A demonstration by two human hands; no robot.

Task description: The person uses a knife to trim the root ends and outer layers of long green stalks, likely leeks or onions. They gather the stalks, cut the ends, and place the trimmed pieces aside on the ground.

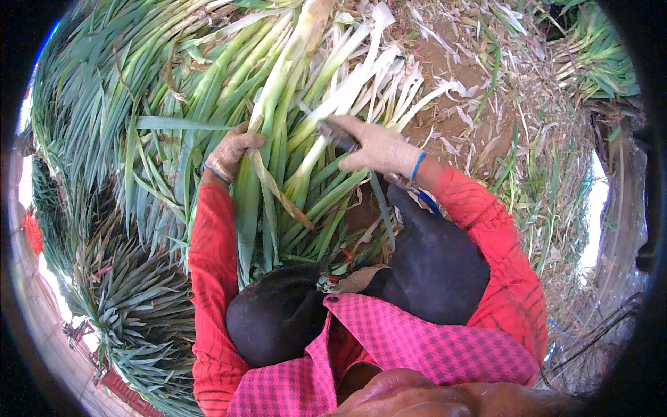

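Observation:
My left hand (235,152), in a knitted glove, grips a thick leek-like stalk (272,93) at its green part. The stalk's pale end points away from me, and its leaves hang toward my knees. My right hand (378,146), gloved too, is closed around the dark handle of what looks like a small knife (337,136). A blurred pale blade seems to stick out from it toward the stalk. White-stemmed stalks (359,78) lie just beyond my right hand, roots to the right. Peeled leaf strips (276,187) droop between my forearms.
A large heap of long green leaves (99,114) fills the left side. Another leafy pile (140,307) stands by my left elbow. Dry peelings (469,120) litter the brown soil at right. Farther right lies a green bunch (599,62). My dark-clad knees (437,255) are close below my hands.

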